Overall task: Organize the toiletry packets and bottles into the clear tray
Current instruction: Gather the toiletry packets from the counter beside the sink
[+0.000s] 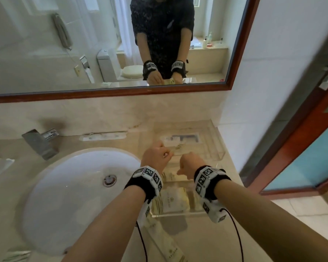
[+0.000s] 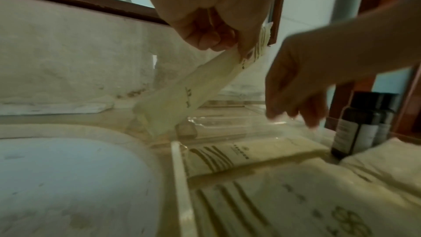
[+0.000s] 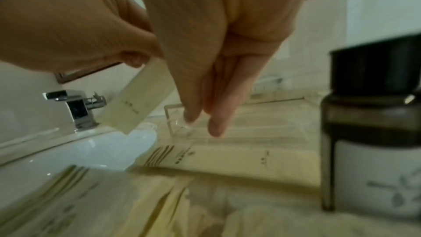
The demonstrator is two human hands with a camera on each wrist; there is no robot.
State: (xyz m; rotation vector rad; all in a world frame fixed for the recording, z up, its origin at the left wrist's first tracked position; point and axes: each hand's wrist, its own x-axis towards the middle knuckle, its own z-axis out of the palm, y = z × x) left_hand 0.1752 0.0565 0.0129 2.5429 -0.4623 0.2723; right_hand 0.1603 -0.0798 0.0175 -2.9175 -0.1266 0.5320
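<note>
The clear tray (image 1: pixel 178 214) sits on the counter to the right of the sink. Several cream packets (image 2: pixel 250 154) lie flat in its near part, and a dark bottle (image 3: pixel 373 132) stands at its right side. My left hand (image 2: pixel 237 49) pinches the top end of a long cream packet (image 2: pixel 182 96); it hangs tilted, with its lower end by the tray's left wall. Beside it my right hand (image 3: pixel 205 122) is over the tray with straight fingers pointing down, holding nothing. A white tube (image 1: pixel 175 139) lies in the tray's far part.
The white sink (image 1: pixel 80 186) and chrome faucet (image 1: pixel 42 142) are to the left. Another cream packet (image 1: pixel 165 242) lies on the counter in front of the tray. A long white packet (image 1: pixel 102 138) rests by the back wall. A door frame (image 1: pixel 292 148) stands at the right.
</note>
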